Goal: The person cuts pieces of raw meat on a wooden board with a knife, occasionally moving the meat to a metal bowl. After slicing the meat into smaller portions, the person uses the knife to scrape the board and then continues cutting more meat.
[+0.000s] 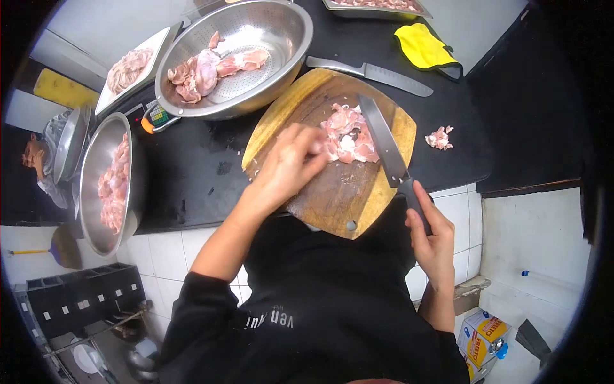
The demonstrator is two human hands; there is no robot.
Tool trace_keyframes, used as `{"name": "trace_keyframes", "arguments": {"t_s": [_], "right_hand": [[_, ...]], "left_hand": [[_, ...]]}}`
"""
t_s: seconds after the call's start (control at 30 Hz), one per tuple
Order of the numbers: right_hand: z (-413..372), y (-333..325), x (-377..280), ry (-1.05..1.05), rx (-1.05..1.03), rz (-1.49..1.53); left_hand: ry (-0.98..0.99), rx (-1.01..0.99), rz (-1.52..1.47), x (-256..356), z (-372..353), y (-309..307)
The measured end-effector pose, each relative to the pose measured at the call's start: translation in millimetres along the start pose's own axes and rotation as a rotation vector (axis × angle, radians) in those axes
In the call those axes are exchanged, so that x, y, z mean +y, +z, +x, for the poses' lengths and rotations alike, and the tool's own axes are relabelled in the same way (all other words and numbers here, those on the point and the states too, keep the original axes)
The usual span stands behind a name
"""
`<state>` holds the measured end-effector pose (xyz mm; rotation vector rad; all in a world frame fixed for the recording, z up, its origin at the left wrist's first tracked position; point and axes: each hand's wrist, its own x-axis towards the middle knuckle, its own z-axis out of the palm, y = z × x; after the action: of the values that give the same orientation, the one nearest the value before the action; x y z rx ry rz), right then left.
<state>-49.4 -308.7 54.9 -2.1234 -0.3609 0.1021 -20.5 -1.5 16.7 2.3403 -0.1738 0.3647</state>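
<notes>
One risk noted: the right hand [436, 240] clenches the knife [382, 142] near the left hand [279, 168], whose grip on the meat [358, 146] we cannot tell; slippage could cause a cut.

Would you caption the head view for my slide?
Left hand against raw meat on wooden board, right hand gripping knife.

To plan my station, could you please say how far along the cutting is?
Cut meat in the left bowl looks done. In hand is the pile on the cutting board, with the left hand at it and the right hand holding the knife. Larger pieces in the colander seem left.
</notes>
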Motion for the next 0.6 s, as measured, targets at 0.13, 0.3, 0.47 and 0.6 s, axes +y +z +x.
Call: {"name": "trace_keyframes", "arguments": {"t_s": [0.13,0.3,0.47,0.6], "right_hand": [[-1.2,-1.4,8.4,-0.012,0.018,-0.006],[-4.5,-4.7,14.1,-0.024,0.009,-0.015],[-5.4,-4.3,19.5,-0.004,0.005,-0.009],[-6.4,-4.8,20.0,-0.026,0.008,-0.023]], "left_hand": [[0.130,-0.027,0.149,5.7,11.6,13.4],[0.081,-0.037,0.128,-14.6,29.9,9.4],[0.100,0.010,0.187,7.0,69.9,-18.8],[0.248,0.085,0.380,17.9,64.5,-11.8]]}}
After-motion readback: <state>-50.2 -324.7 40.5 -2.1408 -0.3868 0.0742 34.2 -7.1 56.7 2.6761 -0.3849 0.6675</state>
